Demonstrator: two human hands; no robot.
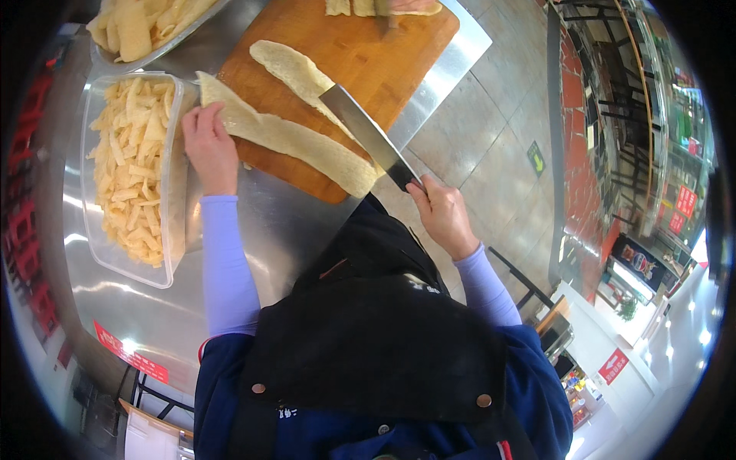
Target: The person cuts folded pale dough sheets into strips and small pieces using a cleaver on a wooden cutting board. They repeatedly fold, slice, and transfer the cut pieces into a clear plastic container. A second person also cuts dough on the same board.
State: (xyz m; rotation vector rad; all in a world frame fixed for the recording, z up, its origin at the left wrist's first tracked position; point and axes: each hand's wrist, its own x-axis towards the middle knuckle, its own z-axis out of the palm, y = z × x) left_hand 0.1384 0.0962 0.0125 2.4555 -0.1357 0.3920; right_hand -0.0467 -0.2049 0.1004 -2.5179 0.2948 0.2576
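My left hand (pixel 211 150) pinches the left end of a long, pale, porous strip of food (pixel 310 141), perhaps puffed pork skin. The strip slants across the near part of a wooden cutting board (pixel 374 69), and its left end reaches past the board's edge. In my right hand (pixel 447 214) is the black handle of a cleaver (pixel 357 123). Its broad blade points up and left over the board and partly covers a second pale strip (pixel 290 64). Whether the blade touches either strip, I cannot tell.
Left of my left hand, a clear plastic tub (pixel 172 241) holds many cut pieces (pixel 132 172). Behind it stands a metal bowl (pixel 192 29) of larger pieces. Across the board, another person's hand (pixel 411 4) is beside a blurred blade and pale pieces. The steel table (pixel 149 305) ends at right.
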